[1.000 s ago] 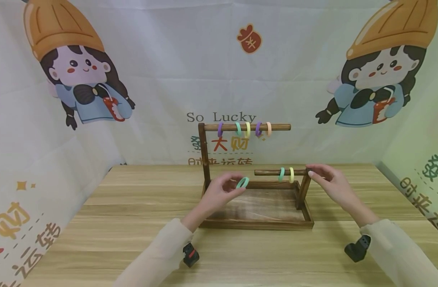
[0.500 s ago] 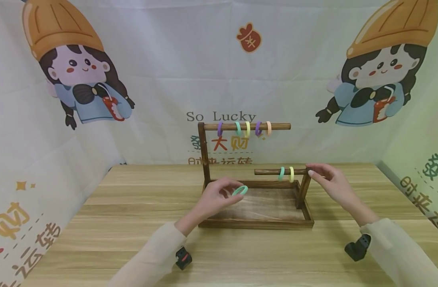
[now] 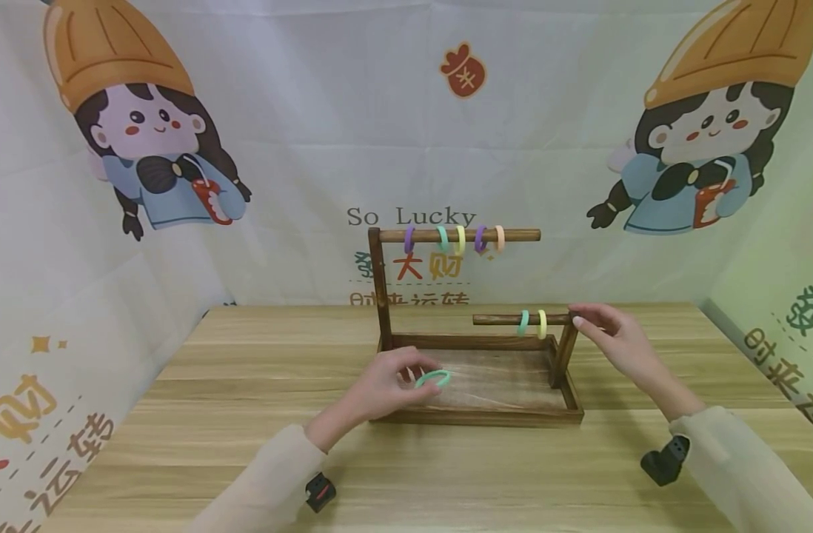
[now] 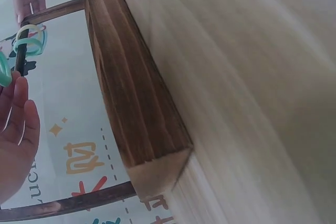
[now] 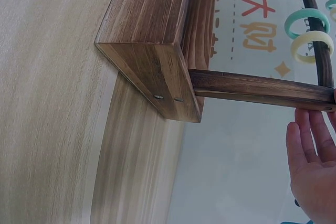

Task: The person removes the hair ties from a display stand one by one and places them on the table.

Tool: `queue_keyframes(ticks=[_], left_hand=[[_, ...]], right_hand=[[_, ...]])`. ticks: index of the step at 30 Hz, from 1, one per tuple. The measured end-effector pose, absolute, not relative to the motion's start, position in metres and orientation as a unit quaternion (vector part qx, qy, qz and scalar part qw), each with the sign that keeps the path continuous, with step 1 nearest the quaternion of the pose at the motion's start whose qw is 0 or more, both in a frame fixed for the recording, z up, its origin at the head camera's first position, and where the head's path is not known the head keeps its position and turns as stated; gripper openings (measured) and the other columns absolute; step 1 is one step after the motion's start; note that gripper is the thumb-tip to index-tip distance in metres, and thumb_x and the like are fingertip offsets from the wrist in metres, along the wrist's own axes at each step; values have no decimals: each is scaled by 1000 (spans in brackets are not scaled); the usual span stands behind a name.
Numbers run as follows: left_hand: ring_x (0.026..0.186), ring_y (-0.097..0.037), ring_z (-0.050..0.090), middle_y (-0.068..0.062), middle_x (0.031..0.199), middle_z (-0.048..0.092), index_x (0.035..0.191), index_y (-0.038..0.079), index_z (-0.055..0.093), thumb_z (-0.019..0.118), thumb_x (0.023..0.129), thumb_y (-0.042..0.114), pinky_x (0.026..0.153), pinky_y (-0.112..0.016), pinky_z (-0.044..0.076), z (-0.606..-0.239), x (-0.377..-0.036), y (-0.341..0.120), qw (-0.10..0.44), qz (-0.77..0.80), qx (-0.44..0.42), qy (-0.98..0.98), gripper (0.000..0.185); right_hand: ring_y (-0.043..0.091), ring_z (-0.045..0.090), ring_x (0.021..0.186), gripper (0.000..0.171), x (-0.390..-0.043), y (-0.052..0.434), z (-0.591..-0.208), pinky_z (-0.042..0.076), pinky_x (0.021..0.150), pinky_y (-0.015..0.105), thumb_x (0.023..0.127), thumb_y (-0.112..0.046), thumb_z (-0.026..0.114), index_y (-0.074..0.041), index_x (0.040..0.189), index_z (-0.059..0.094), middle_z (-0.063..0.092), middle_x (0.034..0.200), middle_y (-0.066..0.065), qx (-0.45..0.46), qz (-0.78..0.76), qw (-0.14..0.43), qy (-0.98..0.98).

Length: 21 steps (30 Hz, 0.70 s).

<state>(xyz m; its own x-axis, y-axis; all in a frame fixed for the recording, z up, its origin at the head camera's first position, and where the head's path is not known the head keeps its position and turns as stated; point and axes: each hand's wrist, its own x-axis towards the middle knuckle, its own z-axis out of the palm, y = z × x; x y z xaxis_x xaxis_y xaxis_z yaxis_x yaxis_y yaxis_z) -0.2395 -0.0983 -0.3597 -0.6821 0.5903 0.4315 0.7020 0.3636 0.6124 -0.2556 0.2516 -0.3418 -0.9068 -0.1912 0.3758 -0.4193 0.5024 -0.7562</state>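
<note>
My left hand [image 3: 388, 382] pinches a green ring [image 3: 433, 379] low over the left part of the wooden tray [image 3: 486, 416] of a dark wooden rack. Part of that ring [image 4: 3, 72] shows beside my fingers in the left wrist view. My right hand [image 3: 603, 326] holds the top of the rack's short right post [image 3: 563, 354], where the lower rod [image 3: 496, 320] ends. That rod carries a green ring [image 3: 523, 323] and a yellow ring [image 3: 542, 323]. In the right wrist view the same two rings [image 5: 308, 31] sit on the rod, above my straight fingers [image 5: 310, 166].
The upper rod [image 3: 520, 236] holds several coloured rings [image 3: 454, 240] and stands on a tall left post [image 3: 378, 290]. The rack sits on a light wooden table [image 3: 246, 385]. A printed cloth backdrop [image 3: 280, 148] closes the back and both sides.
My left hand has carried the green ring down and toward me, from beside the lower rod's free end to just above the tray floor. My right hand has stayed on the post.
</note>
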Motion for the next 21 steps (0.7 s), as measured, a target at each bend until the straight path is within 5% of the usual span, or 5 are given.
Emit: queue_keyframes(ticks=[21], left_hand=[[66, -4, 47, 2, 80, 56, 94, 13, 63, 72, 74, 20, 56, -27, 46, -375, -225, -133, 66, -345, -483, -802, 23]], right_hand=[[-2, 44, 98, 41, -256, 252, -342, 38, 76, 15, 93, -26, 46, 0, 124, 47, 50, 120, 16, 171, 470, 114, -858]])
